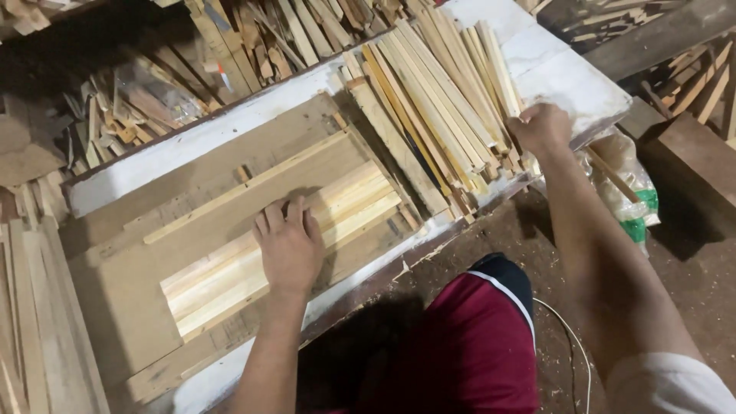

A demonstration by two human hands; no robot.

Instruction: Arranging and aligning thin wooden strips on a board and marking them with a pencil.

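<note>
My left hand lies flat, fingers together, pressing down on a row of pale wooden slats laid side by side in a brown wooden jig board. A thin guide strip runs along the upper edge of the row. My right hand reaches to the near end of a loose pile of long pale wooden sticks on the right of the white table, its fingers curled around a stick end there.
Heaps of wood offcuts lie beyond the table's far edge. More slats are stacked at the left. A plastic bag and a dark wooden block sit on the floor at right. My red shorts show below.
</note>
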